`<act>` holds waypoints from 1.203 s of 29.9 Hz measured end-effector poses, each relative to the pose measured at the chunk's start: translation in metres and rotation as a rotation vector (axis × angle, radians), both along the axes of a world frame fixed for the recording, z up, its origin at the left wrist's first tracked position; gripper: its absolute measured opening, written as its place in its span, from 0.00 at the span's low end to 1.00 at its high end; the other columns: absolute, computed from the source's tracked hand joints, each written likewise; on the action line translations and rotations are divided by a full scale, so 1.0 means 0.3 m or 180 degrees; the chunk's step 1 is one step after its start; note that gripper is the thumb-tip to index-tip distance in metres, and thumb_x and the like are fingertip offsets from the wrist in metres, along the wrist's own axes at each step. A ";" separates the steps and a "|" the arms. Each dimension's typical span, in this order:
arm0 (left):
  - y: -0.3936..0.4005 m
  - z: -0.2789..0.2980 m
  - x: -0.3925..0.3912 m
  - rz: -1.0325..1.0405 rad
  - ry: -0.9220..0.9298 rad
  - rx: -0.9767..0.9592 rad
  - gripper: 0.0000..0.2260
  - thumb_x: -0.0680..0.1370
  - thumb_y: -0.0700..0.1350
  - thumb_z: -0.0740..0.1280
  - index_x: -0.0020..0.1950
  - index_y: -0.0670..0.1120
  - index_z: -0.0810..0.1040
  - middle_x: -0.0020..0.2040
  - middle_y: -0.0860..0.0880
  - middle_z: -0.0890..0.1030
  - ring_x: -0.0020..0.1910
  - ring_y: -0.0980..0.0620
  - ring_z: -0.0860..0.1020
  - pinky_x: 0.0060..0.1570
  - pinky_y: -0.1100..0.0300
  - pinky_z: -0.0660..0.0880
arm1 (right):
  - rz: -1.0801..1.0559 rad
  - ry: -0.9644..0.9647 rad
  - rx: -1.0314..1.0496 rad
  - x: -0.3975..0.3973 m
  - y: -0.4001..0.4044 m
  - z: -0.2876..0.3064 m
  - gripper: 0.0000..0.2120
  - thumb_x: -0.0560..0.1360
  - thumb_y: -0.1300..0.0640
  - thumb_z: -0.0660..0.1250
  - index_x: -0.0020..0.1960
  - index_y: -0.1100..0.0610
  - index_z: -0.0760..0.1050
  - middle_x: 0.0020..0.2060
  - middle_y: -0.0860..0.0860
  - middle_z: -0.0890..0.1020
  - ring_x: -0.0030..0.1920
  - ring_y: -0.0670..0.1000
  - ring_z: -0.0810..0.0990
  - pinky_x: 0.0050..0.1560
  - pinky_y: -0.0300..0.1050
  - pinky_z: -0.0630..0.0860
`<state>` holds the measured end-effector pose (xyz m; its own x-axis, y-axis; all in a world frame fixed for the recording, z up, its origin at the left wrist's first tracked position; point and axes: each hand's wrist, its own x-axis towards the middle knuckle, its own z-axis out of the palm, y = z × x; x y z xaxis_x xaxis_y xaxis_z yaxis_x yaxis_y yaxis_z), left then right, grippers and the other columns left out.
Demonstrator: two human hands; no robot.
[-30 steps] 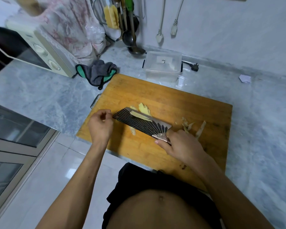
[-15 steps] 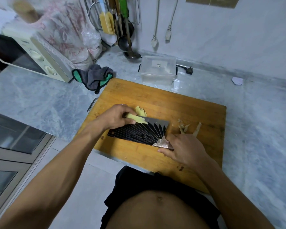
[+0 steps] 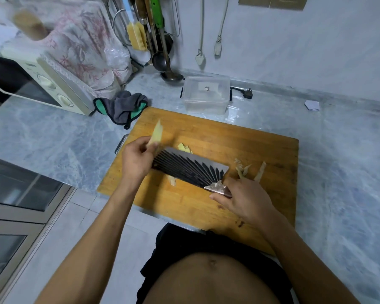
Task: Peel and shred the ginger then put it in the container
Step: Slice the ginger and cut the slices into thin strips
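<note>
Cutting board [image 3: 206,137] on the desk [image 3: 53,137], container [image 3: 206,94] just behind it

The cleaver [image 3: 188,170] lies across the middle of the board; the right hand [image 3: 244,200] holds its handle at the near right, and the left hand [image 3: 138,159] is at the blade's left end, pinching a ginger slice [image 3: 157,134] raised above the board's left part. More ginger pieces [image 3: 184,148] lie just behind the blade, one scrap [image 3: 172,181] before it, and peels [image 3: 248,171] to its right. A cloth [image 3: 123,106] sits off the board's far left corner, a microwave [image 3: 42,82] further left. Utensils [image 3: 158,36] hang on the wall behind, left of the container; a plug [image 3: 247,93] lies right of it
</note>
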<state>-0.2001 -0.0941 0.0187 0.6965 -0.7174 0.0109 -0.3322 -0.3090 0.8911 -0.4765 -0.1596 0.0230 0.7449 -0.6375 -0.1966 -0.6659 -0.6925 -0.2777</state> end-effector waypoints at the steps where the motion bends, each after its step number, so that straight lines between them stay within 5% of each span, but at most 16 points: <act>1: 0.015 0.001 -0.009 0.0183 0.0339 -0.0091 0.04 0.79 0.45 0.69 0.48 0.48 0.84 0.41 0.53 0.85 0.44 0.51 0.83 0.49 0.50 0.81 | -0.0152 -0.0036 0.0138 0.000 -0.003 -0.005 0.22 0.78 0.33 0.59 0.44 0.53 0.70 0.35 0.47 0.77 0.34 0.48 0.76 0.31 0.43 0.67; 6: 0.067 -0.061 -0.058 0.0800 0.1057 0.0238 0.10 0.77 0.42 0.71 0.36 0.50 0.82 0.35 0.50 0.82 0.38 0.49 0.78 0.50 0.46 0.80 | -0.0836 -0.0599 0.0765 0.003 -0.002 -0.007 0.24 0.78 0.37 0.63 0.37 0.57 0.70 0.29 0.50 0.72 0.30 0.50 0.71 0.31 0.45 0.59; 9: 0.075 -0.126 -0.062 0.1029 0.1130 0.0679 0.04 0.74 0.45 0.75 0.40 0.49 0.83 0.43 0.46 0.85 0.39 0.49 0.79 0.51 0.50 0.79 | -0.1144 -0.0959 0.1100 0.017 -0.005 -0.006 0.25 0.78 0.38 0.64 0.33 0.56 0.63 0.28 0.50 0.65 0.28 0.50 0.66 0.32 0.46 0.58; 12: 0.073 -0.148 -0.078 0.0992 0.0906 0.0903 0.05 0.74 0.47 0.75 0.45 0.46 0.84 0.44 0.47 0.85 0.42 0.49 0.81 0.50 0.54 0.79 | -0.1344 -0.1226 0.1312 0.026 -0.012 -0.011 0.27 0.77 0.35 0.62 0.32 0.56 0.64 0.27 0.58 0.70 0.30 0.59 0.74 0.32 0.49 0.62; 15: 0.073 -0.141 -0.093 0.0613 0.0165 0.1196 0.08 0.77 0.45 0.72 0.52 0.43 0.84 0.44 0.47 0.85 0.45 0.45 0.82 0.46 0.56 0.78 | -0.1507 -0.1405 0.1449 0.031 -0.013 -0.014 0.28 0.75 0.33 0.60 0.33 0.58 0.67 0.34 0.64 0.79 0.34 0.64 0.79 0.35 0.58 0.74; 18: 0.078 -0.137 -0.110 0.0304 -0.0896 0.1578 0.14 0.78 0.41 0.67 0.63 0.44 0.80 0.56 0.40 0.79 0.50 0.40 0.79 0.48 0.53 0.76 | -0.1595 -0.1452 0.1540 0.032 -0.012 -0.019 0.28 0.75 0.33 0.61 0.34 0.58 0.68 0.36 0.65 0.80 0.35 0.65 0.79 0.38 0.59 0.77; 22: 0.045 -0.116 -0.183 -0.0107 -0.1413 0.1567 0.12 0.80 0.49 0.66 0.58 0.44 0.81 0.55 0.41 0.77 0.45 0.41 0.79 0.45 0.51 0.79 | -0.1718 -0.1421 0.1735 0.040 -0.008 -0.029 0.33 0.75 0.33 0.61 0.36 0.65 0.70 0.35 0.62 0.81 0.34 0.62 0.80 0.38 0.58 0.79; 29: -0.009 -0.114 -0.194 -0.0197 -0.1364 0.2107 0.10 0.81 0.45 0.62 0.56 0.43 0.80 0.50 0.40 0.79 0.46 0.38 0.80 0.47 0.50 0.77 | -0.1762 -0.1488 0.2119 0.052 0.001 -0.023 0.24 0.79 0.43 0.65 0.35 0.60 0.71 0.31 0.55 0.80 0.22 0.41 0.74 0.24 0.33 0.70; 36: 0.031 -0.115 -0.114 0.0249 -0.0356 0.1315 0.08 0.78 0.44 0.69 0.54 0.45 0.85 0.38 0.51 0.82 0.28 0.52 0.76 0.25 0.66 0.69 | -0.1750 -0.1395 0.2126 0.049 -0.018 -0.028 0.24 0.78 0.39 0.63 0.36 0.59 0.74 0.30 0.53 0.81 0.25 0.44 0.77 0.30 0.41 0.77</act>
